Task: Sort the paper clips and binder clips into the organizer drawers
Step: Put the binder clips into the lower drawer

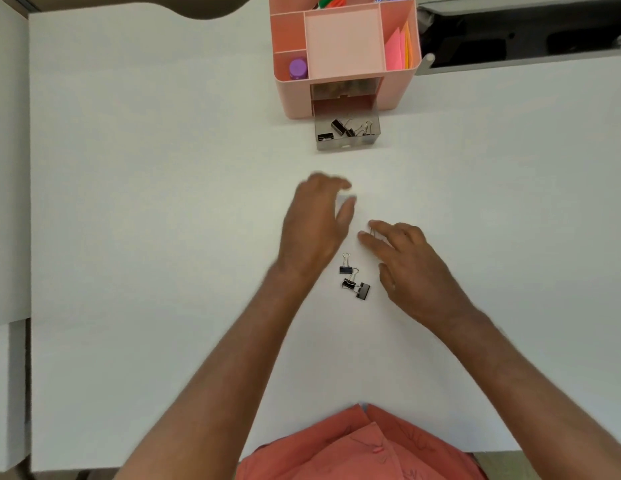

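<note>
Loose binder clips: three black ones in a small cluster on the white table, between the two wrists; topmost stands slightly apart at 11 o'clock from the other two, which touch or overlap.
Clips relative to hands: at 5 o'clock from the left hand, at 8 o'clock from the right hand; touched by neither.
Right hand: palm down, low over the table, fingers spread and pointing toward 10 o'clock; thin wire piece between the fingertips, apparently a paper clip or a clip handle, too small to say which; looks lightly pinched between index and middle finger.
Left hand: blurred, palm down, fingers loosely curved toward 1 o'clock; cannot tell whether anything is held beneath.
Lower drawer: translucent grey, pulled out toward the person, at 12 o'clock from the hands and well apart from them.
Sorted binder clips: several black ones lying loose inside the lower drawer.
Upper drawer: pushed in, contents brownish and unclear.
Organizer: pink, at the far edge of the table; purple cap in the left front compartment, pink and orange paper sheets upright in the right slot.
Shirt: coral-coloured, at 6 o'clock along the near table edge.
</note>
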